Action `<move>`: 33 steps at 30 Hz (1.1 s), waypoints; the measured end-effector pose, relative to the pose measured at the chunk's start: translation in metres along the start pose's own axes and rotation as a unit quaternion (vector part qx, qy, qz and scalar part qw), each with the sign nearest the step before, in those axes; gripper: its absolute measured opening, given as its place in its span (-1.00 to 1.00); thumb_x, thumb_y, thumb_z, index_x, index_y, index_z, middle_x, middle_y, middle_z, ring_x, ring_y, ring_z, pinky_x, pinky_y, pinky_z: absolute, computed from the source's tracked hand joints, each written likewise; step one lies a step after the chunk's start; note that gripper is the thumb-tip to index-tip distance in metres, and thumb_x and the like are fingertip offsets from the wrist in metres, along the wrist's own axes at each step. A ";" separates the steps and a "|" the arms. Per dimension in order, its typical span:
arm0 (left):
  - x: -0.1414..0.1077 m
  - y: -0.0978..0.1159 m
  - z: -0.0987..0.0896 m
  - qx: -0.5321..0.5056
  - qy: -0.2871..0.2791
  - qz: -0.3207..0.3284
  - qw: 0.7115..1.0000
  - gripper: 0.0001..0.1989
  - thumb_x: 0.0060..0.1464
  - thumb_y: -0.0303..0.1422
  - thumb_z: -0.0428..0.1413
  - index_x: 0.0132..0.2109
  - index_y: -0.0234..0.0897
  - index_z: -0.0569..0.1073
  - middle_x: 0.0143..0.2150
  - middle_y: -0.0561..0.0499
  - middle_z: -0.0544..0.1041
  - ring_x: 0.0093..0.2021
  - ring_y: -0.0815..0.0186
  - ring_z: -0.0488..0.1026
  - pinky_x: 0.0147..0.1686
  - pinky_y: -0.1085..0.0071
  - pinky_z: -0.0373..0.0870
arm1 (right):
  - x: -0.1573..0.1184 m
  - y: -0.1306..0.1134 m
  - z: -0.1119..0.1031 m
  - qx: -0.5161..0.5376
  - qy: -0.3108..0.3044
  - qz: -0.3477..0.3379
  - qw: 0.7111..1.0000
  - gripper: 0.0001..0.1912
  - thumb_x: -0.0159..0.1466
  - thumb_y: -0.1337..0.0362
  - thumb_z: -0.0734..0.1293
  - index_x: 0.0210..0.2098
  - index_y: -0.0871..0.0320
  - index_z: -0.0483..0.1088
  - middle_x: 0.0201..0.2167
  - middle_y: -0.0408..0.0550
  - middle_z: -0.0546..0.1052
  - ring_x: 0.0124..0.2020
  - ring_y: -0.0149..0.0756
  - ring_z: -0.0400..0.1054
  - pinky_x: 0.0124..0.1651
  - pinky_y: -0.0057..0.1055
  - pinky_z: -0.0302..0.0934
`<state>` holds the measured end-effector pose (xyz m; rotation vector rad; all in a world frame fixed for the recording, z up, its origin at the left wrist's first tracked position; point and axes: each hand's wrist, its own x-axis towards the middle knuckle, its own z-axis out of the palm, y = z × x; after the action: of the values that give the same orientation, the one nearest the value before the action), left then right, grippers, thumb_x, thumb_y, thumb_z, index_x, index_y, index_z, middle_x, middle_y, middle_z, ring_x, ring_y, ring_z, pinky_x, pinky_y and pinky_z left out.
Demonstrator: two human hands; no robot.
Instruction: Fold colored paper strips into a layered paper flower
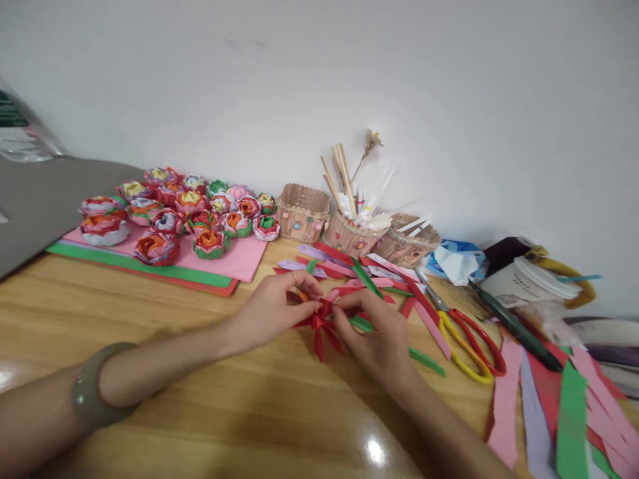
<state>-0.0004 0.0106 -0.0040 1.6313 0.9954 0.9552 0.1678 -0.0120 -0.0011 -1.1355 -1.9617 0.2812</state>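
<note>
Between my hands, a little above the wooden table (239,412), is a red folded-paper flower (319,324) with pointed petals hanging down. My left hand (274,303) pinches its upper left side between thumb and fingers. On the other side, my right hand (374,329) grips the flower with thumb and forefinger close to the left fingertips. Some of the flower is hidden behind the fingers. Just behind lie folded paper strips (367,278) in red, green, pink and lilac.
Finished paper flowers (210,243) cover pink paper sheets (244,259) at left. Decorated baskets (302,216) stand by the wall, one holding sticks (343,176). Scissors (464,339), a dark green cutter-like tool (519,326), a white tub (524,283) and loose paper strips (572,412) lie at right.
</note>
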 end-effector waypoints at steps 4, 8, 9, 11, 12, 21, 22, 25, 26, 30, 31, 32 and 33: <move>0.006 0.000 -0.001 -0.078 -0.021 -0.117 0.990 -0.94 -0.13 -0.45 0.15 -0.48 -0.34 0.41 -0.56 0.12 0.44 -0.56 0.44 0.37 -0.53 0.52 0.29 | 0.005 0.002 -0.002 0.162 -0.054 0.163 0.972 -0.94 0.12 0.33 0.30 -0.47 0.17 0.36 -0.51 -0.12 0.48 -0.49 -0.38 0.37 -0.40 -0.45 0.29; 0.009 -0.005 -0.003 -0.099 -0.002 -0.108 0.989 -0.91 -0.18 -0.41 0.18 -0.50 -0.34 0.41 -0.55 0.10 0.45 -0.53 0.42 0.38 -0.51 0.51 0.28 | 0.010 0.005 -0.003 0.247 -0.129 0.269 0.922 -0.85 0.08 0.23 0.34 -0.50 0.21 0.39 -0.53 -0.13 0.47 -0.53 -0.41 0.33 -0.47 -0.48 0.22; 0.009 -0.006 -0.003 -0.099 -0.003 -0.109 0.989 -0.90 -0.19 -0.41 0.18 -0.50 -0.34 0.40 -0.55 0.11 0.44 -0.53 0.42 0.37 -0.51 0.51 0.28 | 0.011 0.006 -0.003 0.252 -0.139 0.274 0.918 -0.84 0.08 0.22 0.34 -0.51 0.21 0.39 -0.54 -0.13 0.47 -0.54 -0.42 0.32 -0.48 -0.48 0.20; 0.009 -0.007 -0.004 -0.096 -0.010 -0.112 0.989 -0.90 -0.20 -0.41 0.18 -0.51 -0.34 0.39 -0.56 0.12 0.43 -0.54 0.43 0.36 -0.50 0.51 0.27 | 0.010 0.007 -0.003 0.241 -0.149 0.263 0.922 -0.84 0.10 0.24 0.33 -0.52 0.21 0.39 -0.55 -0.13 0.47 -0.54 -0.42 0.31 -0.47 -0.49 0.18; 0.009 -0.008 -0.004 -0.092 -0.013 -0.113 0.989 -0.89 -0.20 -0.41 0.18 -0.51 -0.34 0.39 -0.56 0.12 0.43 -0.54 0.44 0.36 -0.50 0.51 0.27 | 0.009 0.007 -0.003 0.220 -0.151 0.251 0.931 -0.85 0.11 0.25 0.32 -0.53 0.21 0.39 -0.55 -0.13 0.47 -0.54 -0.42 0.31 -0.46 -0.49 0.17; 0.007 -0.005 -0.001 -0.104 -0.024 -0.121 0.987 -0.87 -0.23 -0.42 0.16 -0.55 -0.33 0.33 -0.60 0.15 0.39 -0.55 0.46 0.32 -0.51 0.52 0.24 | 0.005 0.005 -0.002 0.051 -0.166 0.128 0.976 -0.87 0.13 0.38 0.23 -0.50 0.18 0.39 -0.56 -0.13 0.48 -0.52 -0.39 0.29 -0.44 -0.49 0.14; 0.007 -0.004 -0.001 -0.103 -0.026 -0.124 0.987 -0.88 -0.22 -0.42 0.16 -0.55 -0.33 0.34 -0.59 0.14 0.39 -0.55 0.46 0.32 -0.51 0.52 0.24 | 0.005 0.005 -0.002 0.061 -0.174 0.141 0.973 -0.86 0.12 0.39 0.22 -0.50 0.18 0.40 -0.57 -0.14 0.47 -0.53 -0.40 0.28 -0.45 -0.50 0.13; 0.007 -0.005 -0.001 -0.087 -0.020 -0.126 0.988 -0.88 -0.22 -0.41 0.16 -0.55 -0.33 0.35 -0.59 0.13 0.39 -0.55 0.45 0.33 -0.50 0.51 0.24 | 0.007 0.004 -0.002 0.064 -0.184 0.148 0.970 -0.84 0.12 0.39 0.21 -0.54 0.19 0.39 -0.58 -0.15 0.45 -0.53 -0.42 0.25 -0.45 -0.50 0.11; 0.007 -0.005 -0.001 -0.082 -0.018 -0.126 0.988 -0.88 -0.22 -0.40 0.16 -0.55 -0.33 0.36 -0.59 0.13 0.39 -0.55 0.44 0.33 -0.50 0.51 0.23 | 0.007 0.004 -0.002 0.065 -0.184 0.148 0.969 -0.84 0.12 0.39 0.21 -0.54 0.19 0.39 -0.58 -0.15 0.44 -0.52 -0.41 0.24 -0.44 -0.50 0.10; 0.008 -0.006 -0.003 -0.091 -0.013 -0.132 0.987 -0.87 -0.24 -0.40 0.18 -0.55 -0.34 0.36 -0.59 0.13 0.41 -0.55 0.45 0.33 -0.50 0.52 0.22 | 0.007 0.005 -0.002 0.135 -0.199 0.189 0.952 -0.89 0.11 0.34 0.26 -0.47 0.20 0.41 -0.52 -0.13 0.47 -0.48 -0.40 0.27 -0.40 -0.48 0.13; 0.009 -0.006 -0.004 -0.101 -0.015 -0.141 0.985 -0.87 -0.25 -0.41 0.19 -0.54 -0.34 0.37 -0.58 0.13 0.42 -0.55 0.45 0.33 -0.50 0.52 0.23 | 0.007 0.006 -0.002 0.161 -0.200 0.203 0.945 -0.89 0.12 0.32 0.26 -0.46 0.20 0.41 -0.50 -0.13 0.47 -0.47 -0.40 0.27 -0.39 -0.48 0.14; 0.009 -0.005 -0.005 -0.110 -0.014 -0.148 0.983 -0.87 -0.26 -0.41 0.19 -0.54 -0.34 0.38 -0.58 0.12 0.43 -0.55 0.44 0.34 -0.50 0.51 0.23 | 0.007 0.007 -0.003 0.183 -0.199 0.213 0.939 -0.89 0.12 0.30 0.27 -0.45 0.19 0.41 -0.50 -0.13 0.47 -0.47 -0.40 0.28 -0.38 -0.48 0.15; 0.010 -0.005 -0.006 -0.118 -0.014 -0.155 0.981 -0.87 -0.28 -0.42 0.20 -0.53 -0.34 0.38 -0.58 0.12 0.44 -0.55 0.44 0.35 -0.49 0.51 0.24 | 0.007 0.008 -0.003 0.201 -0.197 0.218 0.935 -0.89 0.13 0.29 0.27 -0.45 0.19 0.41 -0.49 -0.13 0.47 -0.46 -0.40 0.28 -0.38 -0.48 0.15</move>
<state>-0.0028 0.0226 -0.0060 1.2452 1.0387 0.8018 0.1732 -0.0027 0.0005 -1.2924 -1.8334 1.1697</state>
